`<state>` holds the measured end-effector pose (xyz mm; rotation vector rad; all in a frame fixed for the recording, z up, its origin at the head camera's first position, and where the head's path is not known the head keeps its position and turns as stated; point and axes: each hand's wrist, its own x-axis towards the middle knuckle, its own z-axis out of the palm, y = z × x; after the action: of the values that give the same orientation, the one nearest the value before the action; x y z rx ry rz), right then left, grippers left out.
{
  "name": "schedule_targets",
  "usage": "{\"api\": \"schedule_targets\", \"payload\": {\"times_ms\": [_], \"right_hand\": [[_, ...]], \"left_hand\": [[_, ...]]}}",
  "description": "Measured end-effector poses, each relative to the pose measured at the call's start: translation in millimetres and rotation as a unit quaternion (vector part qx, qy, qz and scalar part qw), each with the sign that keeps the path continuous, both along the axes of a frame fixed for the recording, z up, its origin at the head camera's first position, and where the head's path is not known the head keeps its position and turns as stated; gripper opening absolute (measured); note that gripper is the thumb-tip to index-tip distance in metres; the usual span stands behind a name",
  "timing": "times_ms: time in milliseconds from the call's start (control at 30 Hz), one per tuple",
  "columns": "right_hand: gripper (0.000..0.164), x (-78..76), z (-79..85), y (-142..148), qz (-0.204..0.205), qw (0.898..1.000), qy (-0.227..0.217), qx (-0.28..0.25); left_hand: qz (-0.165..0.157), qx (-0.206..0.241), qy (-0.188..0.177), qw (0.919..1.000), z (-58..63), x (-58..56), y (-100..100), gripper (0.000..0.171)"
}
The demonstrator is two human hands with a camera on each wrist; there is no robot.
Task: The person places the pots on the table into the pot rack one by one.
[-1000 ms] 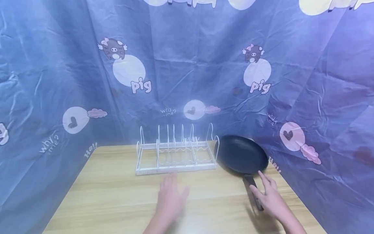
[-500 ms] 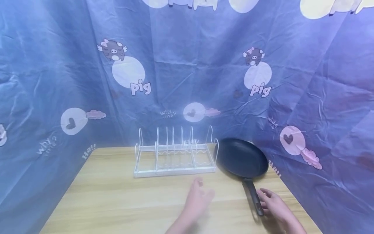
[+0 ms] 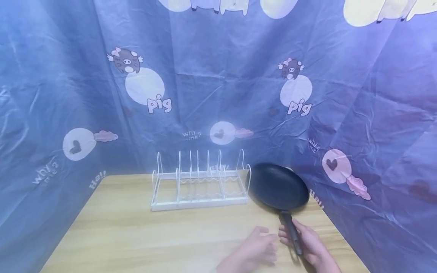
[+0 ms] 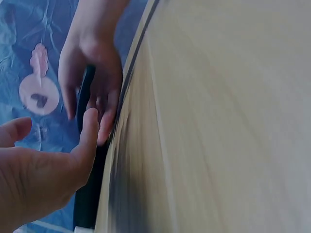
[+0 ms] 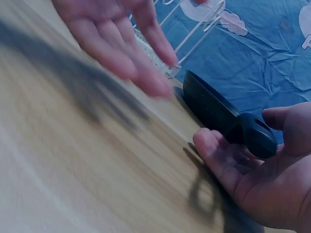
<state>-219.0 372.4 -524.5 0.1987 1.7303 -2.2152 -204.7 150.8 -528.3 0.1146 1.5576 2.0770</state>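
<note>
A black frying pan (image 3: 278,187) lies at the right of the table, its handle (image 3: 292,233) pointing toward me. My right hand (image 3: 312,242) is at that handle, with the fingers passing beneath it and showing on its left side. In the right wrist view the thumb (image 5: 286,121) lies along one side of the handle and the fingertips (image 5: 206,141) come up on the other. Just left of the handle, my left hand (image 3: 254,248) is blurred, its fingers loosely spread and holding nothing. The left wrist view shows the left fingers overlapping the handle region.
A white wire rack (image 3: 199,204) with upright dividers stands at the back middle, close beside the pan's left rim. Blue printed curtains (image 3: 191,94) enclose the wooden table (image 3: 136,239) at the back and sides.
My right hand has come down from the pan's rim and slid its fingers under the handle. My left hand has moved right, from in front of the rack to near the handle.
</note>
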Motion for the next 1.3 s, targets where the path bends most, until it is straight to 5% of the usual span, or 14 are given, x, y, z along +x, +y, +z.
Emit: {"api": "schedule_targets", "payload": {"times_ms": [133, 333, 600, 900, 1133, 1300], "right_hand": [[0.048, 0.8, -1.5, -5.8, 0.039, 0.992, -0.030, -0.118], [0.058, -8.1, -2.9, -14.5, 0.162, 0.943, -0.032, -0.290], [0.053, -14.0, -0.3, -23.6, 0.191, 0.936, -0.037, -0.293], [0.067, -15.0, -15.8, -21.0, 0.246, 0.875, -0.033, -0.415], [0.067, -19.1, -26.2, -22.1, 0.272, 0.819, -0.014, -0.504], [0.060, -18.7, -33.0, -22.6, 0.252, 0.804, 0.013, -0.539]], "left_hand": [[-0.031, 0.015, 0.007, 0.9994, 4.2, 8.3, 16.4, 0.041], [-0.052, 0.014, 0.056, 0.9970, 5.5, 13.6, 30.5, 0.022], [-0.003, 0.020, 0.013, 0.9997, 3.2, 11.9, 35.5, 0.018], [-0.012, 0.049, -0.005, 0.9987, 5.0, 6.7, 27.7, 0.019], [-0.053, 0.077, 0.012, 0.9956, 6.2, 2.1, 17.7, 0.023], [-0.085, 0.094, 0.017, 0.9918, 11.0, -2.5, 14.1, 0.029]]}}
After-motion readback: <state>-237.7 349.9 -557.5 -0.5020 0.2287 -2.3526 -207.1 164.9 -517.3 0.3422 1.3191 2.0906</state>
